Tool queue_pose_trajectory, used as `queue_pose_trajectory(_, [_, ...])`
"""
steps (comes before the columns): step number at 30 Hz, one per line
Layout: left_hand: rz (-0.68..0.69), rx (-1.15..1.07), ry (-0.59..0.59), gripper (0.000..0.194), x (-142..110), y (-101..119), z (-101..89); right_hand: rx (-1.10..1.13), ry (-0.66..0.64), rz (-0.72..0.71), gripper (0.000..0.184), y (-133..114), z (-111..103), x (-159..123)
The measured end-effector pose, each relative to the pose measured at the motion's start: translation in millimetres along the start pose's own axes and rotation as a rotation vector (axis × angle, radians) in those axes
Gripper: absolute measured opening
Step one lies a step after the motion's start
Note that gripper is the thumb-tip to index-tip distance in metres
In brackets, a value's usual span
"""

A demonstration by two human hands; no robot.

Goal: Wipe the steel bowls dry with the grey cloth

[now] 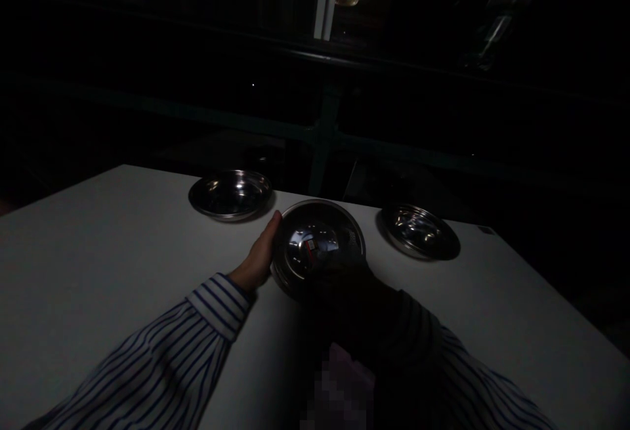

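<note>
A shiny round metal bowl [315, 226] with a small red-and-white label is tilted up in front of me above the white table. My left hand [258, 259] grips its left rim, the thumb along the edge and the other fingers hidden behind. My right hand [352, 292] lies in deep shadow over the bowl's lower right part. Its fingers cannot be made out. Below that hand is a pinkish, partly pixelated thing [342, 384] whose kind I cannot tell.
Two more shiny metal bowls stand near the far edge of the white table [123, 239]: a left bowl [231, 195] and a right bowl [419, 232]. Beyond the table it is very dark, with a ledge and a clear bottle [499, 23] at upper right.
</note>
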State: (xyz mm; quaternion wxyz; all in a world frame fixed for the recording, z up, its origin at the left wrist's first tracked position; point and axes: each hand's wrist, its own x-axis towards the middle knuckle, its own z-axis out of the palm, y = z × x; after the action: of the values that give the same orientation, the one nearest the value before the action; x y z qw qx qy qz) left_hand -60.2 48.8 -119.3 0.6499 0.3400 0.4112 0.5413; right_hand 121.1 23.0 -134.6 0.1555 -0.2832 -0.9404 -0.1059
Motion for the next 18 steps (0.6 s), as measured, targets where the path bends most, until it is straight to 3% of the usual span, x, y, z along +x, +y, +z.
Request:
queue_pose_trajectory(7, [-0.056,-0.136,0.020,0.063,-7,6,12.2,-0.001,0.060,0.002,0.033,-24,4,17])
queue_pose_trajectory(13, [-0.177,-0.148,0.147,0.068,-8,3,14.7,-0.006,0.112,0.041,0.032,-31,6,25])
queue_pose_trajectory(15, [-0.162,-0.153,0.121,0.067,-7,1,15.4,-0.012,0.129,0.063,0.032,-30,5,25])
queue_pose_trajectory(18, [-0.098,-0.184,-0.013,0.062,-8,-3,18.7,-0.020,0.153,0.095,0.034,-27,3,27])
